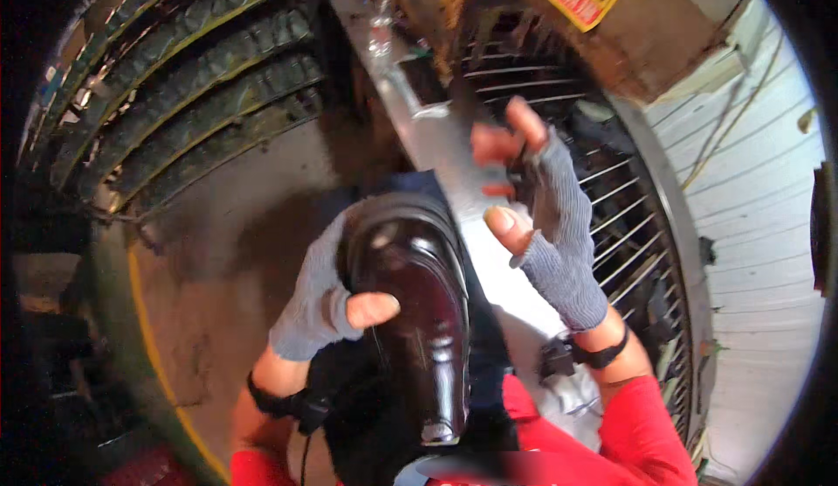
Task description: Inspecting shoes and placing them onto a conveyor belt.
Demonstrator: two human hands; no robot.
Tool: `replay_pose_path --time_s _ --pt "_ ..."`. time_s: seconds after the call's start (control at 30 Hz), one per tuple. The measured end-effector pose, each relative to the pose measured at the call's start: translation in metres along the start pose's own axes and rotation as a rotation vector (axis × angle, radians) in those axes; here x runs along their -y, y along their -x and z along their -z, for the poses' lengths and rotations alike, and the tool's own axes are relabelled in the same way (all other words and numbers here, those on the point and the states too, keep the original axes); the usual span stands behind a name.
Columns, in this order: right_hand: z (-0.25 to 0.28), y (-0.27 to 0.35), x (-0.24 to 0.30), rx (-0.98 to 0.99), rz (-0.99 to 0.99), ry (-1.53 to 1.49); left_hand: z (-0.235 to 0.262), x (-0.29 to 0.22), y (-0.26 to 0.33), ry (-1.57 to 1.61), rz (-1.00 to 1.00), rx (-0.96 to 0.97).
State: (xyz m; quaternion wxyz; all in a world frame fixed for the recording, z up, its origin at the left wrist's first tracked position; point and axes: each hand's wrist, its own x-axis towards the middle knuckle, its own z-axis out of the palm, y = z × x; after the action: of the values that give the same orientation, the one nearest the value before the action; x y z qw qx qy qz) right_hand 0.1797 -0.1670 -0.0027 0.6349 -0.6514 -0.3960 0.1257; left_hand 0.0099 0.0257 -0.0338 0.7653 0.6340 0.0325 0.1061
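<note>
My left hand (pixel 325 298), in a grey fingerless knit glove, grips a glossy dark maroon shoe (pixel 419 311) at its left side. The thumb presses on the shiny surface, while the other fingers are hidden underneath. The wide, black-rimmed end of the shoe points away from me, and its narrow end lies toward my body. My right hand (pixel 546 215), gloved the same way, is raised to the right of the shoe and apart from it. Its fingers are spread and bent, partly blurred, with nothing visible in them.
A rack (pixel 218 58) with several rows of dark shoe-like items stands at far left. Along my right run a metal ledge (pixel 463 172) and a barred wire frame (pixel 628 215) over dark items. A clear bottle (pixel 381 28) stands on the ledge's far end, beside a brown machine housing (pixel 628 45).
</note>
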Motion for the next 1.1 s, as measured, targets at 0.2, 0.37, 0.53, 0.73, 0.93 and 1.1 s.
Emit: replay_pose_path --time_s 0.2,0.37,0.53,0.73,0.93,1.1 --pt "0.011 -0.004 0.017 0.478 0.139 0.169 -0.033 -0.017 -0.018 -0.49 0.104 0.147" --pt "0.001 0.0 0.017 0.307 0.049 0.075 -0.039 -0.026 -0.016 -0.645 0.137 0.129" --pt "-0.018 0.032 0.012 0.071 -0.106 -0.436 -0.031 -0.043 0.013 -0.725 -0.082 -0.258" --pt "-0.029 0.096 -0.023 0.177 -0.392 -0.02 -0.032 -0.018 0.007 -0.652 -0.188 -0.653" --pt "0.028 0.091 -0.018 0.246 -0.779 -0.185 -0.051 0.012 0.042 -0.565 0.199 -0.392" --pt "0.063 0.091 -0.038 0.064 -1.2 -0.516 -0.081 0.04 0.065 -0.601 0.361 -0.272"
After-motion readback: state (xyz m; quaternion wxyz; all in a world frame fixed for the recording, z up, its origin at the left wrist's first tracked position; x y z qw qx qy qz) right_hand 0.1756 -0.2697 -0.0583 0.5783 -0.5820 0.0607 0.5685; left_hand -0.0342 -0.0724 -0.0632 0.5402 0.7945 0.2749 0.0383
